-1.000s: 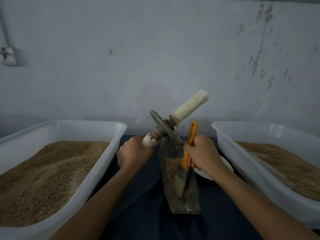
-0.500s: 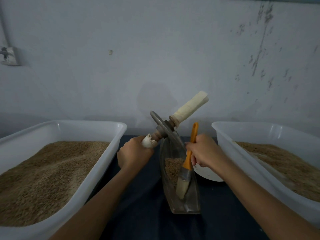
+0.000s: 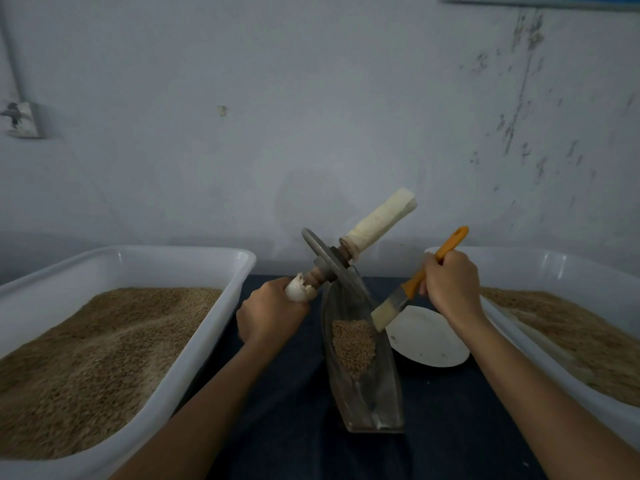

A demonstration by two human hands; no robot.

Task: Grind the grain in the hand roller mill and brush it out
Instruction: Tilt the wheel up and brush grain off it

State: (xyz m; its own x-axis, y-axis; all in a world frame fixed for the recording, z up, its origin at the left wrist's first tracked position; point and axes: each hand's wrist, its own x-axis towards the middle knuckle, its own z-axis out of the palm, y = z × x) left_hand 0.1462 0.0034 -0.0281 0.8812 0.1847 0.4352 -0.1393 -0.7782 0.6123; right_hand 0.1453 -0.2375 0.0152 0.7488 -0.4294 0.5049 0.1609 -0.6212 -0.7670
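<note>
Closest to the camera, both bare forearms came in from the bottom corners over the dark blue cloth [image 3: 298,427] covering the table. Between them sat the boat-shaped metal trough [image 3: 375,400] of the mill, with a little heap of grain [image 3: 353,344] piled in its middle and upper part. The left hand [image 3: 272,315] was wrapped tight around the near wrapped handle [image 3: 298,289] of the roller, fingers curled all the way round it, same spot as half a second before, so that side basically didn't budge. The right hand [image 3: 450,285] was the one that changed: it was gripping the orange handle of the brush [image 3: 412,289] in a closed fist, but it had lifted up and out to the right, so the bristles were no longer down inside the trough. Now they hung at the trough's right rim, right by the top edge of the grain heap; couldn't tell if they were actually touching the metal. With the hand out of the way, way more of the white plate [image 3: 427,341] just right of the trough showed than earlier. A bit further back, the metal wheel [image 3: 329,261] sat tilted at the trough's far end, with the far wrapped handle [image 3: 379,221] poking up and to the right, pretty much like before. On either side were the big white tubs, left tub [image 3: 194,252] and right tub [image 3: 561,258], both holding grain, neither moved. Behind it all was the scuffed pale wall [image 3: 311,116].
</note>
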